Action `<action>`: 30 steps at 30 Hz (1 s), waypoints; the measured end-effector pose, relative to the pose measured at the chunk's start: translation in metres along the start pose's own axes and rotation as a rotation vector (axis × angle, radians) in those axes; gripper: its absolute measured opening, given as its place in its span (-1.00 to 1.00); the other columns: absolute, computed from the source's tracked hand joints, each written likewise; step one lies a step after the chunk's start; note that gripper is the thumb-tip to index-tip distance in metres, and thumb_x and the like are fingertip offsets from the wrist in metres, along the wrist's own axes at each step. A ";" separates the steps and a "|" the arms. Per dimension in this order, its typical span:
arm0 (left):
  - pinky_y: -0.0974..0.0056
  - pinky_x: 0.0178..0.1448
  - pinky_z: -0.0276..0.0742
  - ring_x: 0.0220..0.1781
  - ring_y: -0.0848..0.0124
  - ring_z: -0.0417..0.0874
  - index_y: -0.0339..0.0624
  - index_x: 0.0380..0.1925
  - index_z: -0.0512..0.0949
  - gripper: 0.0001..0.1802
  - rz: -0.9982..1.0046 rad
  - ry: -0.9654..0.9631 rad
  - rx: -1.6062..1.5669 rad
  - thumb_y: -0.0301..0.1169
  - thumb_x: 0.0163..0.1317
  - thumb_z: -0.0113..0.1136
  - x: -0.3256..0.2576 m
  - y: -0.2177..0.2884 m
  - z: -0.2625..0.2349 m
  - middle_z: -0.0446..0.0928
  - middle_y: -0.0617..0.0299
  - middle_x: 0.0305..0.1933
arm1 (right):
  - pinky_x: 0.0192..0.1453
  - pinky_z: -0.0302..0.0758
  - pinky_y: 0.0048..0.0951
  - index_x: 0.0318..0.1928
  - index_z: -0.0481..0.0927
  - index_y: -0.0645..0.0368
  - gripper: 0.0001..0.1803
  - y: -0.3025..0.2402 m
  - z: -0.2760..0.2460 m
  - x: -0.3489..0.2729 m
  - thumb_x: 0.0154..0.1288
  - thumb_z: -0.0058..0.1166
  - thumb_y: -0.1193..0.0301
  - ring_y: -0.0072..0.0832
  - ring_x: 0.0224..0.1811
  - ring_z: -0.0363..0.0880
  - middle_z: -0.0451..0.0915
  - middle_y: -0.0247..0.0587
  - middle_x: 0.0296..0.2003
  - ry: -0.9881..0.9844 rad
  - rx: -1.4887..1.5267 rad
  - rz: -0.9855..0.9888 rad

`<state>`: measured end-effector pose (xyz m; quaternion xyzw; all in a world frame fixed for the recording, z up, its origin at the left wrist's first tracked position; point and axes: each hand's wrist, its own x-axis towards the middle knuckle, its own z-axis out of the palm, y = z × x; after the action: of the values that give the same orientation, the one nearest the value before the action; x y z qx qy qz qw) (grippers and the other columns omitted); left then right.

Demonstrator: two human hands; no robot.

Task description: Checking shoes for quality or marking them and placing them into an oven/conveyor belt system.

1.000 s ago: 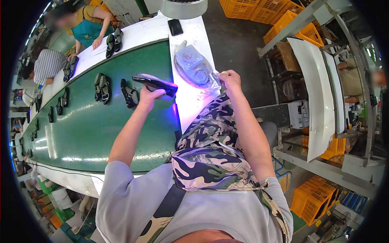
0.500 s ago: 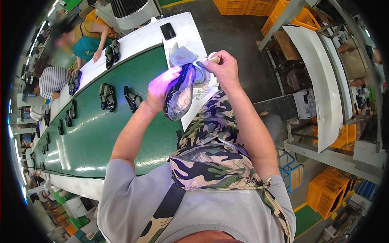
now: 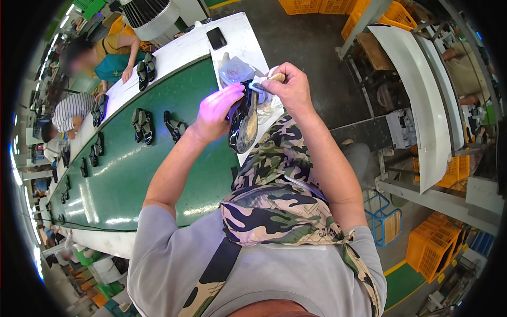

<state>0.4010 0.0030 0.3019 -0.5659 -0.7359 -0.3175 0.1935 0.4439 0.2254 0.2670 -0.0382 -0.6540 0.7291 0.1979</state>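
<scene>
My left hand (image 3: 217, 112) is closed around the side of a black sandal (image 3: 241, 132), its sole facing partly right and one end toward me. Purplish light falls on this hand. Pinched in my right hand (image 3: 294, 91) is a whitish cloth (image 3: 259, 84), which touches the far end of the sandal; exactly where it presses is hard to make out. Just beyond the sandal, a translucent bluish box (image 3: 235, 71) stands on the white work surface (image 3: 252, 45).
Left of me runs a green conveyor belt (image 3: 113, 179) bearing dark sandals (image 3: 142, 127). A phone (image 3: 216, 38) lies on the white surface. Two people sit along the far ledge, one in a teal apron (image 3: 119, 66). Orange crates (image 3: 430, 245) and a blue-framed stool (image 3: 384, 222) stand at right.
The sandal has shifted slightly right and turned, so more of its black side shows. My left hand moved with it; the cloth in my right hand stays at its far end.
</scene>
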 end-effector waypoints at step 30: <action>0.19 -0.13 0.65 -0.29 0.16 0.74 -0.18 -0.09 0.61 -0.38 -0.505 -0.509 -0.173 -0.38 -0.28 0.57 0.013 -0.011 0.004 0.68 0.07 -0.32 | -0.23 0.49 -0.56 -0.40 0.53 0.18 -0.79 -0.030 -0.021 0.002 0.06 0.33 0.65 -0.63 -0.36 0.54 0.62 -0.29 -0.36 -0.110 0.141 0.226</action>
<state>0.3872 0.0132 0.3049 -0.4415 -0.8474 -0.2654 -0.1287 0.4558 0.2481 0.2935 -0.0575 -0.6028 0.7917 0.0806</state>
